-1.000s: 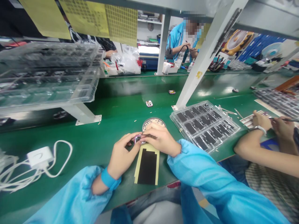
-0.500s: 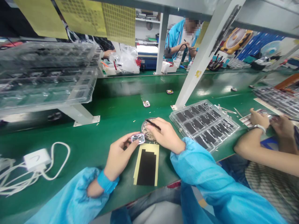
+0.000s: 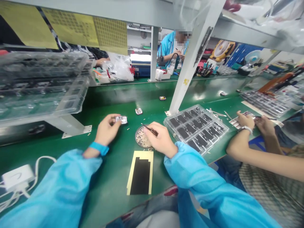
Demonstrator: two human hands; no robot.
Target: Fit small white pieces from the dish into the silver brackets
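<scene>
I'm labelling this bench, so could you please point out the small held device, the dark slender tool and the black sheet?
Small held device (image 3: 123, 119), head view: its upper face.
Dark slender tool (image 3: 151, 129), head view: middle of its shaft.
Black sheet (image 3: 140, 176), head view: its middle.

One dish (image 3: 136, 138); left of it I hold one device (image 3: 122, 120)
Near its far side, two more devices (image 3: 138, 111); farther right, two fans (image 3: 223, 50); on my side, one sheet (image 3: 140, 174).

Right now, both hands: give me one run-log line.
left hand: holds small device | right hand: holds slim dark tool, at round dish | nearby: black sheet on yellow backing
</scene>
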